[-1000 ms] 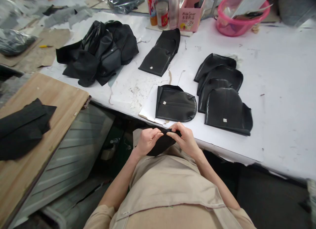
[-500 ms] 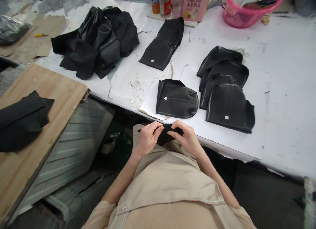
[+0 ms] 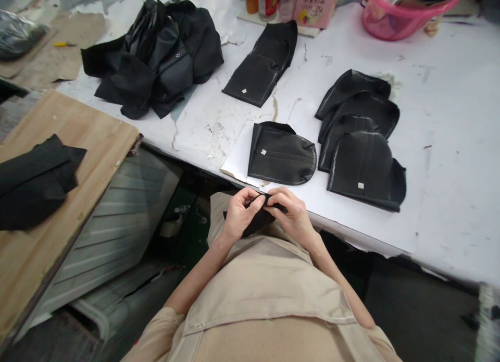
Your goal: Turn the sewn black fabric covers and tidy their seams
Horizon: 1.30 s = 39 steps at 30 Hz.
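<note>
My left hand (image 3: 242, 212) and my right hand (image 3: 289, 212) pinch the upper edge of a black fabric piece (image 3: 258, 221) between thumbs and fingers. It hangs in front of my apron at the table's near edge, partly hidden by my hands. Just beyond my hands a rounded black piece (image 3: 282, 156) with a small white tag lies flat on the white table (image 3: 441, 159). To its right several similar black pieces (image 3: 361, 166) overlap in a fanned stack.
A heap of black material (image 3: 156, 60) lies at the back left, with a long folded black piece (image 3: 261, 65) to its right. Bottles, a pink box (image 3: 316, 7) and a pink basket (image 3: 406, 18) stand behind. At left, black cloth (image 3: 35, 190) rests on a wooden board (image 3: 97, 138).
My hands have come closer together along the edge of the black fabric piece, the left moving slightly right. The view has shifted a little; the pieces on the table stay in place.
</note>
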Tool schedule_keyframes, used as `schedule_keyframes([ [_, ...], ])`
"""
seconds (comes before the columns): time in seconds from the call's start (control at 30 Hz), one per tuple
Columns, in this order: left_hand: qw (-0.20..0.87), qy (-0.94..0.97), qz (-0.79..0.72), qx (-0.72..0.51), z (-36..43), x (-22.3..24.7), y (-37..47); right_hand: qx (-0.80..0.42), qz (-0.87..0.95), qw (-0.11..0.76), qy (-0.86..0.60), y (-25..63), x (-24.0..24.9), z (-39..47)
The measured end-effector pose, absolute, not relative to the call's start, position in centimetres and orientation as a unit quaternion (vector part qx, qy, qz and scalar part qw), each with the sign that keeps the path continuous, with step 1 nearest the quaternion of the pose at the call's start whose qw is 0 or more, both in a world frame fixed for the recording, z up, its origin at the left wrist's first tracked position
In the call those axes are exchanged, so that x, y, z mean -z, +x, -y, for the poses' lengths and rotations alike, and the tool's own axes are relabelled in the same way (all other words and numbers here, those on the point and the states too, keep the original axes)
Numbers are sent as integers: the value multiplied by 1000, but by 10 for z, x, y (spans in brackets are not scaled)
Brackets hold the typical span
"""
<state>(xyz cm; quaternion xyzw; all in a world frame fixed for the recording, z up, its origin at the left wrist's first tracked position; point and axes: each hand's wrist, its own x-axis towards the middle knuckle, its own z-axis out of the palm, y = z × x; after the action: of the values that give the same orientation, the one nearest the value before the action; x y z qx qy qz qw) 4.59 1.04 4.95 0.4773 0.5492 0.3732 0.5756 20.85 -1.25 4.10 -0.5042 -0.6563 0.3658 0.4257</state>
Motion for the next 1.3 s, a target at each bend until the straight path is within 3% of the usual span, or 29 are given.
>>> schedule_keyframes([
  [0.4,525,504,-585,-357,-14,-64,53,-402,631,450,-488,207,-44,13],
  [1.3,568,496,-563,-338,-13,-55,50,-498,563,445,-487,217,-45,12],
])
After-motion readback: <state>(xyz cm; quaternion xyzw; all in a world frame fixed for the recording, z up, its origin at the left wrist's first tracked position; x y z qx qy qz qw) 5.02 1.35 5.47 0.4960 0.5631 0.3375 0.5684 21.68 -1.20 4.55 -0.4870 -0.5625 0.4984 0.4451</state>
